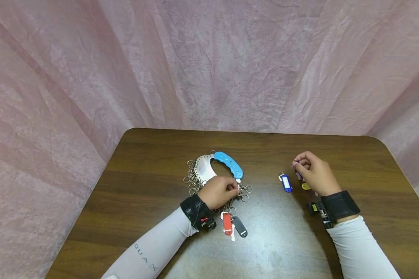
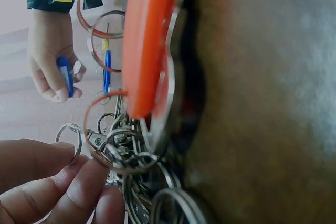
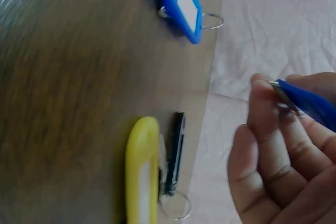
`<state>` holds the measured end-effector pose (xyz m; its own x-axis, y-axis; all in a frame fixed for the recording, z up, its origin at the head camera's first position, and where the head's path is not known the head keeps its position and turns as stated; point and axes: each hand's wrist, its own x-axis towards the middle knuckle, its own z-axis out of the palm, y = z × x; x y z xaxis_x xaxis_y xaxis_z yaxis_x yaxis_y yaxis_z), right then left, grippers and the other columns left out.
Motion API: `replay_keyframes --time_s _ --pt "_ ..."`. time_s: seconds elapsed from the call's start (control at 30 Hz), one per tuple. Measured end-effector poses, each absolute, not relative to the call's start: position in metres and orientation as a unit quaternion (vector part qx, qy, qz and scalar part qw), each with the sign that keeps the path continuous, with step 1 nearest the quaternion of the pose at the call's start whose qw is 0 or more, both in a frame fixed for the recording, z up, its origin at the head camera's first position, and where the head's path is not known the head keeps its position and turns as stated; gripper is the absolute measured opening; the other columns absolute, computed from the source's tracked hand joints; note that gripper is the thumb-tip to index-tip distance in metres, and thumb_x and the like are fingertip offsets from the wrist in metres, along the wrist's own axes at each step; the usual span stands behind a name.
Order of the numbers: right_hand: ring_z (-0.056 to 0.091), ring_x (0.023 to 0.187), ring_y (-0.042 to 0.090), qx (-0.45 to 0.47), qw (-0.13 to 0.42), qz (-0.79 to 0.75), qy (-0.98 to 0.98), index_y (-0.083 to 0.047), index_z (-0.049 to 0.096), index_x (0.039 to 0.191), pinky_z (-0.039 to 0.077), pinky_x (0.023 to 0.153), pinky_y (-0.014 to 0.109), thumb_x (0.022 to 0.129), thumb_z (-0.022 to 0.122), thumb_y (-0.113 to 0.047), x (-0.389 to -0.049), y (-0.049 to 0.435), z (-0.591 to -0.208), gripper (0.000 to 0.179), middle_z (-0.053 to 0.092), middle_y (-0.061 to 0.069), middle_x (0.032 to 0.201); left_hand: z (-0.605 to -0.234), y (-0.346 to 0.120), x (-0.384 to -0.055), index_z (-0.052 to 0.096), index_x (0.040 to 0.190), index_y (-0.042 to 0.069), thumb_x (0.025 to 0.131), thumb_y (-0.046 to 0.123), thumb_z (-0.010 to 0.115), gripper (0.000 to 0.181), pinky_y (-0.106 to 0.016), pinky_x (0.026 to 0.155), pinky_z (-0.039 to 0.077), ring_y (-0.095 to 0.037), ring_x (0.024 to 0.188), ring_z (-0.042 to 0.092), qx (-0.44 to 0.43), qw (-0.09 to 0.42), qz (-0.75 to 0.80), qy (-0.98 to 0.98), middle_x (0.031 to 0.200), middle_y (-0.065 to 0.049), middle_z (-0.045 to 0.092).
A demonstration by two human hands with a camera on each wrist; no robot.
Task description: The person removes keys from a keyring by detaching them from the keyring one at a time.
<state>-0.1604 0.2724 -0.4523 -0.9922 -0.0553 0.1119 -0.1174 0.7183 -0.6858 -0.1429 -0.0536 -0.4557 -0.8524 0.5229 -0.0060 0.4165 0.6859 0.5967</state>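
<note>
My left hand [image 1: 218, 192] is over the lower edge of a crescent metal key holder [image 1: 204, 168] with a blue handle [image 1: 229, 162]. In the left wrist view, its thumb and fingers pinch a small split ring [image 2: 80, 142] beside a clump of metal rings. A red key tag [image 1: 227, 223] and a dark grey key tag [image 1: 239, 226] hang at the holder's near side with keys. Off to the right, my right hand [image 1: 317, 174] pinches a blue key tag [image 3: 310, 103] above the table; a key on it is mostly hidden by fingers.
Another blue key tag [image 1: 286, 183] lies left of the right hand. Beneath that hand are a yellow key tag [image 1: 305, 186] and a black key tag [image 3: 176, 153]. The wooden table [image 1: 153, 155] ends at a pink curtain [image 1: 209, 69].
</note>
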Motion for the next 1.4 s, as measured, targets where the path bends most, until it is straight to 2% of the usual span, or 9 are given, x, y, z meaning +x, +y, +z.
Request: replay_keyframes --time_s 0.33,0.53,0.67,0.8,1.4 --pt "0.061 0.061 0.011 0.057 0.003 0.357 -0.932 -0.003 0.060 0.105 0.049 0.050 0.026 0.100 0.062 -0.018 -0.161 0.279 -0.458 0.015 0.072 0.013 0.086 -0.454 -0.053 -0.143 0.071 0.084 0.017 0.093 0.020 0.067 0.010 -0.020 0.067 0.044 -0.002 0.070 0.056 0.257 0.088 0.294 0.916 0.077 0.006 0.069" --pt "0.063 0.068 0.011 0.076 0.013 0.334 -0.939 -0.003 0.064 0.101 0.050 0.055 0.025 0.096 0.066 -0.012 -0.164 0.279 -0.459 0.010 0.073 0.013 0.088 -0.452 -0.052 -0.145 0.070 0.084 0.018 0.093 0.020 0.067 0.011 -0.020 0.067 0.044 -0.002 0.070 0.056 0.252 0.093 0.299 0.916 0.077 0.006 0.069" --pt "0.064 0.074 0.013 0.092 0.021 0.310 -0.946 -0.005 0.067 0.098 0.048 0.062 0.025 0.094 0.068 -0.011 -0.165 0.278 -0.459 0.007 0.074 0.010 0.087 -0.452 -0.053 -0.145 0.070 0.083 0.018 0.093 0.019 0.067 0.011 -0.020 0.067 0.044 -0.002 0.069 0.056 0.249 0.097 0.305 0.914 0.076 0.006 0.069" --pt "0.063 0.076 0.017 0.095 0.015 0.303 -0.948 -0.005 0.068 0.098 0.047 0.063 0.027 0.094 0.069 -0.012 -0.164 0.277 -0.459 0.008 0.073 0.010 0.087 -0.452 -0.053 -0.145 0.070 0.082 0.018 0.093 0.019 0.067 0.011 -0.020 0.067 0.044 -0.002 0.069 0.055 0.248 0.099 0.309 0.913 0.076 0.006 0.068" --pt "0.059 0.072 0.018 0.093 -0.017 0.294 -0.951 -0.004 0.068 0.098 0.045 0.063 0.031 0.094 0.065 -0.008 -0.165 0.279 -0.463 0.007 0.072 0.014 0.089 -0.455 -0.053 -0.144 0.069 0.082 0.016 0.093 0.019 0.069 0.011 -0.019 0.067 0.044 -0.003 0.069 0.055 0.258 0.095 0.299 0.914 0.076 0.005 0.068"
